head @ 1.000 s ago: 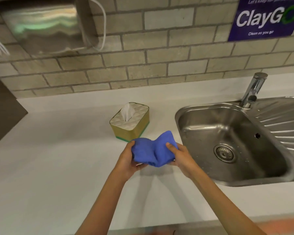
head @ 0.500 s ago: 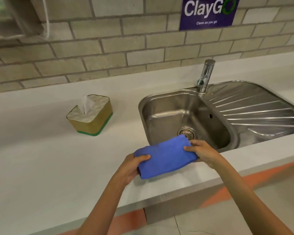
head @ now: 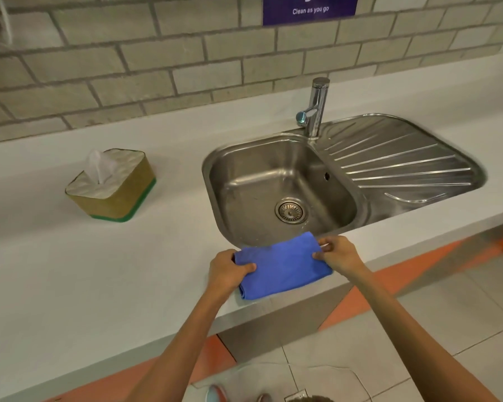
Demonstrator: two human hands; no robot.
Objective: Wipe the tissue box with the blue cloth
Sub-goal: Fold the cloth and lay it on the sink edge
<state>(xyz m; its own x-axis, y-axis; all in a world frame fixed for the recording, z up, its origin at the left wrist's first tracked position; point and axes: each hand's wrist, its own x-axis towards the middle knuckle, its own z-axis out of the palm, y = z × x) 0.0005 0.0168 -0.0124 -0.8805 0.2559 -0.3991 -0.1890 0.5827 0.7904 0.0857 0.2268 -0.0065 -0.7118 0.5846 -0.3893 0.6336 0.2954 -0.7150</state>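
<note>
A folded blue cloth (head: 282, 265) lies flat on the white counter, just in front of the sink's near rim. My left hand (head: 225, 271) grips its left edge and my right hand (head: 336, 253) pinches its right edge. The tissue box (head: 114, 184), gold with a green base and a white tissue sticking up from its top, stands on the counter well to the left and farther back, apart from both hands.
A steel sink (head: 340, 224) with a drainboard and a tap (head: 317, 107) fills the counter's right half. The counter's front edge (head: 244, 317) runs just below the cloth. A brick wall with a purple sign (head: 310, 10) rises behind. Tiled floor shows below.
Both hands carried the cloth away from the tissue box toward the counter's front edge and spread it out flat in front of the sink. My view has shifted right and down.
</note>
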